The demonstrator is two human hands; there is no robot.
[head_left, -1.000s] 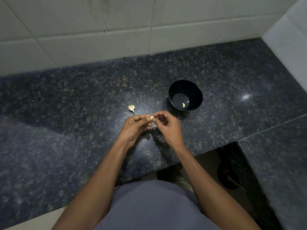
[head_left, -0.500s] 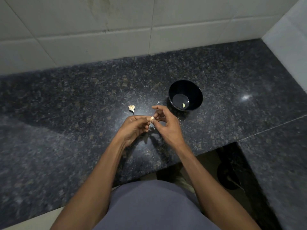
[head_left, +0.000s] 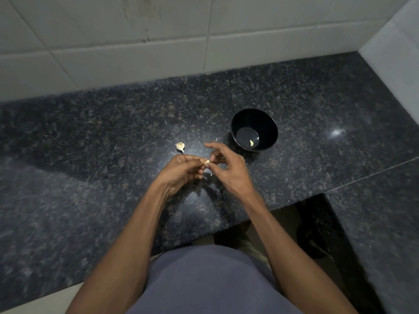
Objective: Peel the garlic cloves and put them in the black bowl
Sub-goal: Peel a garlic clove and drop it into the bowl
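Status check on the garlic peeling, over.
Left hand pinching garlic clove, right hand picking its skin. One peeled clove in black bowl. Garlic piece waits on counter. Nothing obstructing.

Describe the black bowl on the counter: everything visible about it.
The round black bowl is glossy, possibly plastic or glazed ceramic, with sloping walls narrowing to a flat circular bottom that reflects light. It stands upright on the dark speckled granite counter, beyond and to the right of the person's right hand, which does not touch it. Inside, one small pale peeled garlic clove lies at the near edge of the bottom. Nothing else shows inside.
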